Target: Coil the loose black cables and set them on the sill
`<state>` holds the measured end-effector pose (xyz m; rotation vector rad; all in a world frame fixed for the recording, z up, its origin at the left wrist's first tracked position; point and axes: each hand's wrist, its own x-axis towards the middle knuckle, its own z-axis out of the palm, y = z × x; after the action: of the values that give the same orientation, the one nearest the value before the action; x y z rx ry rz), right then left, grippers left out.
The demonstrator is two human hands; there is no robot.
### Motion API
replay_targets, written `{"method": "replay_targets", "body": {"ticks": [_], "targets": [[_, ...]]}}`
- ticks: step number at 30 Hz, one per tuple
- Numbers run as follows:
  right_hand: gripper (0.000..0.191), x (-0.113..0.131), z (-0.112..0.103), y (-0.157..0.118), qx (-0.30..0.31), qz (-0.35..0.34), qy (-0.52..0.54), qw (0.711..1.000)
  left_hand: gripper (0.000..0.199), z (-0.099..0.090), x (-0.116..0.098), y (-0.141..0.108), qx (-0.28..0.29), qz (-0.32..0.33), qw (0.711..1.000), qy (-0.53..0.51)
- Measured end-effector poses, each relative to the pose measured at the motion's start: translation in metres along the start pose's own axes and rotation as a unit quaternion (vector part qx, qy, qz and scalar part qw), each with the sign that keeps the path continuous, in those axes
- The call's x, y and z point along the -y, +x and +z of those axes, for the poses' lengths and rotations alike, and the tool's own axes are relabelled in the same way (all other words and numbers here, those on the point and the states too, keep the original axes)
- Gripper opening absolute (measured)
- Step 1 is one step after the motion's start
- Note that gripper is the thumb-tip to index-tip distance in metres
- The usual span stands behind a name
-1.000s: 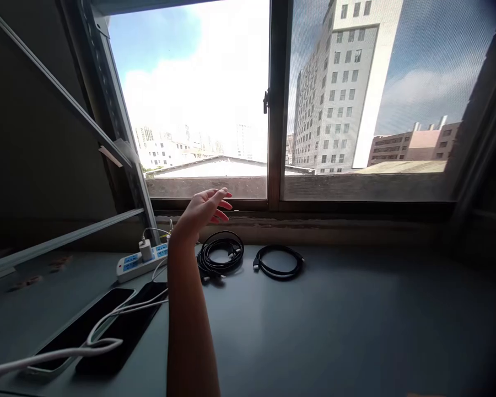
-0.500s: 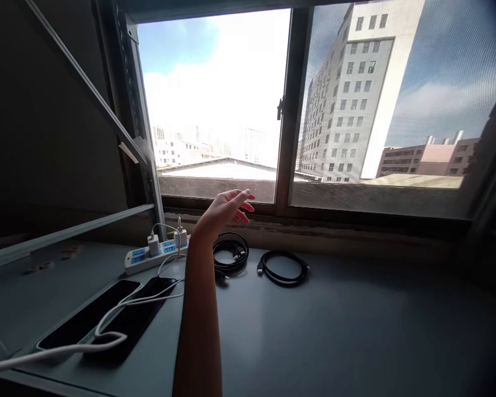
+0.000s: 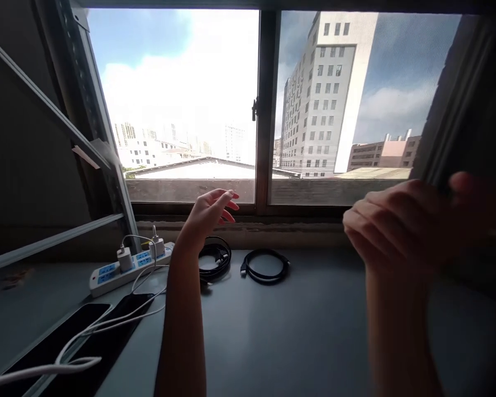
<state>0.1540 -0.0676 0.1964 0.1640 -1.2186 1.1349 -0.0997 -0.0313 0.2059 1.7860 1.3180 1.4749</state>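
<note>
My left hand [image 3: 210,212] is raised over the back of the desk, just in front of the window's lower frame. Its fingers are loosely bent and apart, with nothing in them. Below and behind that forearm lie coiled black cables [image 3: 220,267]. Another coiled black cable [image 3: 268,281] with a plug end sits to their right. On the right side, my right hand [image 3: 397,223] is up, blurred and close to the camera. Its fingers are curled in; what they hold, if anything, is lost in the dark.
A white power strip [image 3: 101,289] with two chargers plugged in stands at the back left. White charging cables [image 3: 80,364] run across two dark phones [image 3: 72,331] on the grey desk [image 3: 297,336]. A metal frame [image 3: 107,160] rises left of the window [image 3: 268,110].
My right hand has come into view on the right. The view has turned to the right, so the desk items and window appear farther left. My left hand keeps its loose pose.
</note>
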Motion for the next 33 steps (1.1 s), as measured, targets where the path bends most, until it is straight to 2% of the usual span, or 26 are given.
{"method": "replay_targets", "body": {"ticks": [1, 3, 7, 11, 14, 18, 20, 24, 33], "targets": [[0.048, -0.002, 0.002, 0.005, 0.033, 0.010, 0.031, 0.999, 0.031, 0.000, -0.001, 0.000, -0.004, -0.002, 1.000, -0.002], [0.050, -0.007, 0.005, 0.014, 0.039, 0.017, 0.069, 0.997, 0.030, 0.000, -0.002, 0.000, -0.007, -0.002, 1.000, -0.008], [0.049, -0.015, 0.016, 0.019, -0.073, -0.006, 0.092, 0.993, 0.028, 0.000, -0.004, 0.001, -0.015, 0.006, 0.999, -0.029], [0.046, -0.018, 0.027, 0.015, -0.190, -0.062, 0.089, 0.976, 0.018, 0.007, -0.012, 0.000, -0.056, 0.023, 0.996, -0.058], [0.044, -0.017, 0.031, 0.013, -0.236, -0.091, 0.098, 0.963, 0.015, 0.019, -0.021, -0.003, -0.079, 0.044, 0.992, -0.086], [0.043, -0.015, 0.033, 0.014, -0.280, -0.111, 0.132, 0.944, 0.018, 0.039, -0.033, -0.009, -0.058, 0.078, 0.991, -0.094], [0.042, -0.015, 0.033, 0.014, -0.301, -0.115, 0.151, 0.934, 0.020, 0.048, -0.036, -0.011, -0.046, 0.098, 0.991, -0.084], [0.040, -0.015, 0.034, 0.015, -0.320, -0.096, 0.187, 0.924, 0.026, 0.060, -0.032, -0.010, -0.057, 0.135, 0.988, -0.059], [0.045, -0.015, 0.036, 0.020, -0.361, -0.057, 0.225, 0.903, 0.033, 0.068, -0.021, -0.004, -0.030, 0.111, 0.993, -0.042]]}}
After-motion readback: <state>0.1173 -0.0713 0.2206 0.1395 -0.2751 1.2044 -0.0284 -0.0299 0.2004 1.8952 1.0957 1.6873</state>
